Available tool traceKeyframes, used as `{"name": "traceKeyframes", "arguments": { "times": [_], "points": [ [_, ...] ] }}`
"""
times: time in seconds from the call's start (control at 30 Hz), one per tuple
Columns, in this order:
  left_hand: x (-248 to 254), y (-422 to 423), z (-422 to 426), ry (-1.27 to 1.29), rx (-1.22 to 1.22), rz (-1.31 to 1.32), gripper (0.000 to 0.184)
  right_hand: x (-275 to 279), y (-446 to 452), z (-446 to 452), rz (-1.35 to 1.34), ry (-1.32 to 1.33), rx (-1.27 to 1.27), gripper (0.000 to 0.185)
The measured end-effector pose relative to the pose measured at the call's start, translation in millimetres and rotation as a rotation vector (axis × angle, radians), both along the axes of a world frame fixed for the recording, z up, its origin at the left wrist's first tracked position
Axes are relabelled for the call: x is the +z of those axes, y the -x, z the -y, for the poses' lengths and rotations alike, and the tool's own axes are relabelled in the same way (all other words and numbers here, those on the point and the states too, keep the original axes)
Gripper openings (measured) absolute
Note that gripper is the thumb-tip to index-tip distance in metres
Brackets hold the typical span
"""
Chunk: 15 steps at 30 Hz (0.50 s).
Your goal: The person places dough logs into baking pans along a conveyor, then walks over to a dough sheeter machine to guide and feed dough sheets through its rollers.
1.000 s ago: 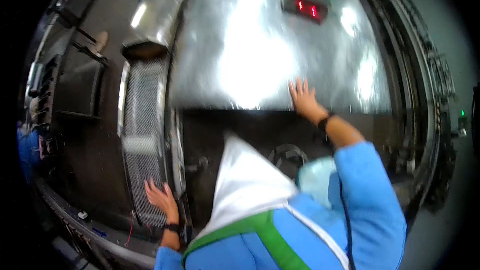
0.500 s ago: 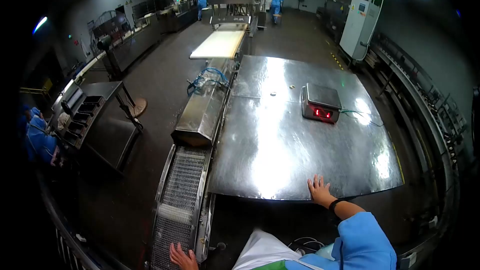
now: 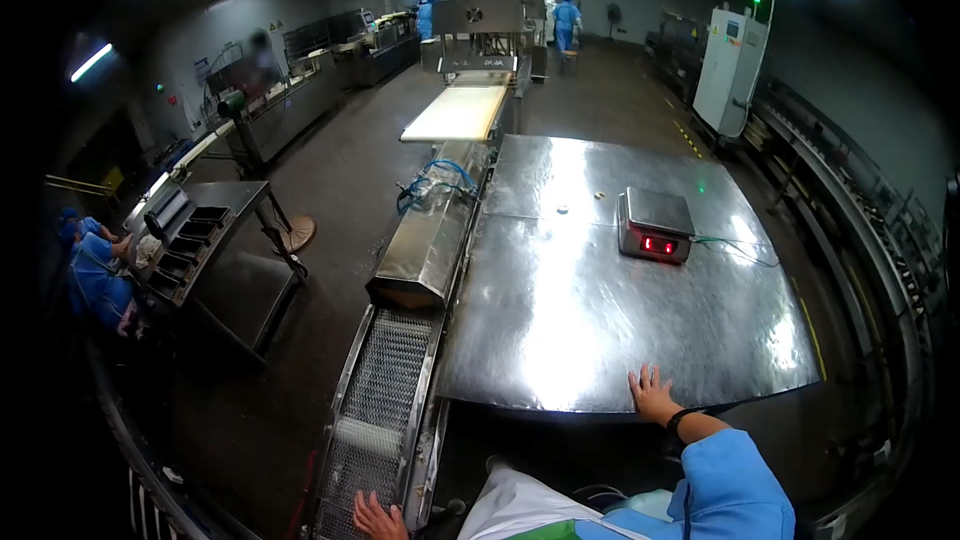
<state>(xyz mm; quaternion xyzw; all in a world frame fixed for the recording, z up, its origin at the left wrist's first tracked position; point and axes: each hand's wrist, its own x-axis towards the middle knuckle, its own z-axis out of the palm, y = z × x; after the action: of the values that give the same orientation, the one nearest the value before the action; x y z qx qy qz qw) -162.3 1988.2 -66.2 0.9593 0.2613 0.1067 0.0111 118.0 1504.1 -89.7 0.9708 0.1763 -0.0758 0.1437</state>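
Observation:
My right hand (image 3: 653, 396) lies flat on the near edge of the metal table (image 3: 610, 325), its fingers spread and nothing in it. At the bottom of the view, my left hand (image 3: 378, 517) is over the lower end of the wire mesh conveyor (image 3: 385, 370); its fingers are apart and it holds nothing. Whether it touches the mesh I cannot tell. A pale band (image 3: 368, 436) crosses the mesh just beyond that hand. Farther back on the table stands a digital scale (image 3: 656, 212) with a red lit display and a bare top plate.
A metal cover (image 3: 415, 258) with blue hoses leads to a white belt (image 3: 456, 114) and a machine (image 3: 475, 30). A person in blue (image 3: 98, 270) sits left by a table with dark trays (image 3: 185, 245). Other people stand far back. A control cabinet (image 3: 729, 70) is at right.
The whole view has shifted slightly, so the scene sits lower and more to the right. Both hands stay at about the same places on the table and over the conveyor.

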Motion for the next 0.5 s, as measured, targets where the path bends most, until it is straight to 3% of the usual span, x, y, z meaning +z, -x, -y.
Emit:
{"name": "traceKeyframes", "arguments": {
  "times": [0.43, 0.5],
  "points": [
    [-4, 0, -1, 0.011, 0.002, -0.032, 0.046, 13, 0, -5, -0.046, 0.081, 0.022, 0.072],
    [-10, 2, 2, 0.024, 0.002, -0.013, 0.046, 9, 0, -2, -0.041, 0.030, -0.012, 0.063]
  ]
}}
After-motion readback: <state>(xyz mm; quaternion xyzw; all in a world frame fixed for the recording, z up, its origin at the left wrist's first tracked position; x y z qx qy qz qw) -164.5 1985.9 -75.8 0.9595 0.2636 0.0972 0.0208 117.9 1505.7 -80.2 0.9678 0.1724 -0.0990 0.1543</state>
